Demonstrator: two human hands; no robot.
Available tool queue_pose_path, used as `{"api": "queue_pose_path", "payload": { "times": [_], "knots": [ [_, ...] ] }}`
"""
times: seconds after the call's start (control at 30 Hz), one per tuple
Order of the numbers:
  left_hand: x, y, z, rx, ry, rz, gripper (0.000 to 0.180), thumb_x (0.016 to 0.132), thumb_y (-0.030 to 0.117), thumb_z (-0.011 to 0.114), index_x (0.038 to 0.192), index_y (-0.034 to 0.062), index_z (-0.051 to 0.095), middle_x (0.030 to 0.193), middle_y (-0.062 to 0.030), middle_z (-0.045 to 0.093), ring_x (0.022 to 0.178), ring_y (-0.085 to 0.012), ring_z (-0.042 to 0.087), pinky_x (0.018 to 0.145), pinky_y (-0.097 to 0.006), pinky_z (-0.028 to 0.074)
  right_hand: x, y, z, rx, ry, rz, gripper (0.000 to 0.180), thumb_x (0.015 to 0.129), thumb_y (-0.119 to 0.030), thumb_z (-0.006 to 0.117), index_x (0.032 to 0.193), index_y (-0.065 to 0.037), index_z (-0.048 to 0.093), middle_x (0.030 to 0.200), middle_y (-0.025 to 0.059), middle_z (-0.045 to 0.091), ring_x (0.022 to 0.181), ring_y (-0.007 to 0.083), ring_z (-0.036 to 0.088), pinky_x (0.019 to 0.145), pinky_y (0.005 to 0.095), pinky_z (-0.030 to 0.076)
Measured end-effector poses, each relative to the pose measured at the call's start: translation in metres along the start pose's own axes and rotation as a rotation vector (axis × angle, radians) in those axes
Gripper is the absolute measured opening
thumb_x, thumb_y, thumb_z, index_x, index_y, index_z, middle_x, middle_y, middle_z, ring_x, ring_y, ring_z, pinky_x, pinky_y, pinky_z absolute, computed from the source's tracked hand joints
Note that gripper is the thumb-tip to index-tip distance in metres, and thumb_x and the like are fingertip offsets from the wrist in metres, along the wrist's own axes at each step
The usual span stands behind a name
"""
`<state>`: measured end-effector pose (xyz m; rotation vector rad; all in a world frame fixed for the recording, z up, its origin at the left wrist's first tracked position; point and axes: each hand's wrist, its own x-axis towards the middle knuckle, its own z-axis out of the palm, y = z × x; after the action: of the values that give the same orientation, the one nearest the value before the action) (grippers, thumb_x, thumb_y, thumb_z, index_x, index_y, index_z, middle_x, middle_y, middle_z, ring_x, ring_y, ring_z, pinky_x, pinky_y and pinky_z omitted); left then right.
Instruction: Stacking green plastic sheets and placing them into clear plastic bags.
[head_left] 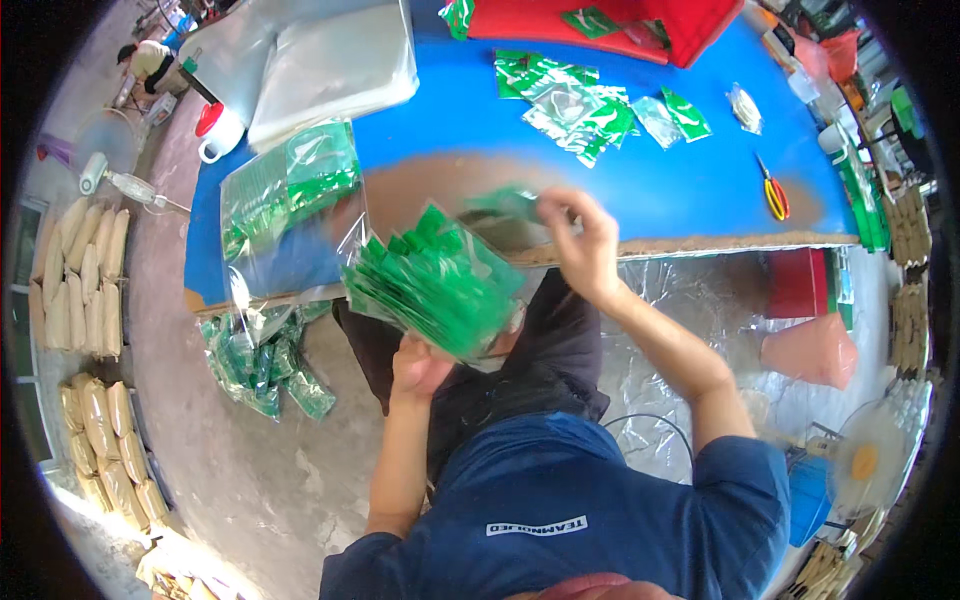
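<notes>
My left hand point(422, 368) grips a thick fanned stack of green and clear packets point(435, 285) from below, just off the near edge of the blue table. My right hand point(585, 245) is raised to the right of the stack, over the table edge, its fingers closed on a green packet point(505, 203) blurred by motion. Left of the stack, a large clear bag point(290, 200) with green packets inside lies over the table's left end. Several loose green packets point(575, 105) are scattered farther back.
The blue table point(690, 195) has a worn brown front edge. On it are yellow-and-red scissors point(775, 195), a red container point(600, 30), clear plastic bags point(335, 75) and a red-lidded white mug point(218, 130). Bagged green packets point(265, 365) hang lower left. A person point(155, 65) is far left.
</notes>
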<state>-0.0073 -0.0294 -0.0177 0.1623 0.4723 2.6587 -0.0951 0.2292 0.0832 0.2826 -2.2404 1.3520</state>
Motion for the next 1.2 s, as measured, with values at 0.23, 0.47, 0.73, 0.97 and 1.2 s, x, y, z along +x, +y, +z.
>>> {"api": "queue_pose_path", "payload": {
  "times": [0.23, 0.47, 0.73, 0.97, 1.2],
  "knots": [
    [0.040, -0.027, 0.014, -0.163, 0.063, -0.024, 0.054, 0.082, 0.022, 0.075, 0.131, 0.0075, 0.059, 0.137, -0.0098, 0.058, 0.130, -0.0312, 0.051, 0.112, -0.050, 0.037, -0.019, -0.022, 0.015, 0.953, -0.161, 0.814, 0.017, 0.101, -0.025, 0.055, 0.104, -0.008, 0.055, 0.089, -0.0013, 0.063, 0.077, 0.0122, 0.059, 0.068, 0.0318, 0.048],
    [0.021, -0.028, 0.016, -0.034, 0.301, 0.081, 0.049, 0.086, 0.018, 0.071, 0.132, 0.0071, 0.056, 0.133, -0.0090, 0.060, 0.126, -0.0299, 0.055, 0.108, -0.050, 0.042, 0.117, 0.117, -0.028, -0.826, -0.103, -0.270, 0.056, 0.099, -0.050, 0.048, 0.135, -0.008, 0.055, 0.144, 0.0202, 0.048, 0.137, 0.0415, 0.037, 0.112, 0.0515, 0.030],
    [0.002, -0.032, 0.024, 0.012, 0.351, 0.087, 0.055, 0.089, 0.016, 0.065, 0.139, 0.0008, 0.046, 0.136, -0.0125, 0.057, 0.128, -0.0289, 0.052, 0.112, -0.047, 0.038, 0.022, 0.019, -0.012, -0.118, -0.833, -0.311, 0.039, 0.099, -0.030, 0.050, 0.129, -0.006, 0.059, 0.122, 0.0209, 0.061, 0.113, 0.0368, 0.056, 0.100, 0.0479, 0.041],
    [-0.002, -0.028, 0.016, 0.004, 0.462, 0.047, 0.057, 0.087, 0.019, 0.067, 0.138, 0.0077, 0.048, 0.133, -0.0108, 0.058, 0.126, -0.0301, 0.053, 0.107, -0.052, 0.041, 0.001, -0.023, 0.040, 0.006, -0.687, 0.217, 0.088, 0.089, -0.060, 0.057, 0.146, 0.003, 0.036, 0.139, 0.0298, 0.050, 0.130, 0.0420, 0.049, 0.109, 0.0437, 0.039],
    [0.040, 0.008, 0.073, 0.607, 0.300, 0.344, 0.047, 0.079, 0.005, 0.076, 0.124, 0.0040, 0.061, 0.122, -0.0108, 0.064, 0.115, -0.0219, 0.060, 0.096, -0.040, 0.050, 0.037, -0.051, 0.002, 0.338, -0.671, 0.063, 0.119, 0.063, -0.020, 0.093, 0.154, -0.001, 0.019, 0.150, 0.0240, 0.037, 0.137, 0.0318, 0.041, 0.115, 0.0423, 0.035]
  ]
}}
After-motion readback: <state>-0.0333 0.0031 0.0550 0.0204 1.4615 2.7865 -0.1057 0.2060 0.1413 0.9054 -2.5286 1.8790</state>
